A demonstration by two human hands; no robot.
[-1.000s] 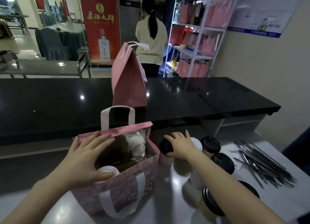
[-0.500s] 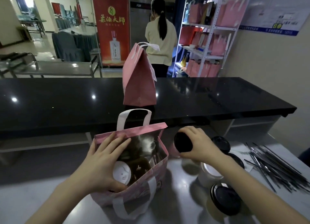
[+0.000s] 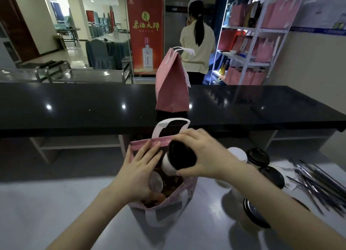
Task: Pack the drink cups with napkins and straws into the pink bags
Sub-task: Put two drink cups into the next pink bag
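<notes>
An open pink bag (image 3: 168,210) with white handles stands on the grey table in front of me. My left hand (image 3: 139,172) holds its left rim, thumb inside next to a white-lidded cup (image 3: 155,181) that sits in the bag. My right hand (image 3: 202,154) grips a black-lidded drink cup (image 3: 177,159), tilted over the bag's mouth. Several more cups (image 3: 258,157) stand to the right. Wrapped straws (image 3: 322,182) lie in a pile at the far right, over white napkins (image 3: 280,164).
A closed pink bag (image 3: 172,86) stands on the black counter (image 3: 74,103) behind. A person stands with their back turned near a shelf (image 3: 250,36) of pink bags. One black-lidded cup (image 3: 252,214) sits close under my right forearm.
My right hand has lifted the black-lidded cup from the group and carried it left over the bag's mouth. My left hand stays on the bag's rim.
</notes>
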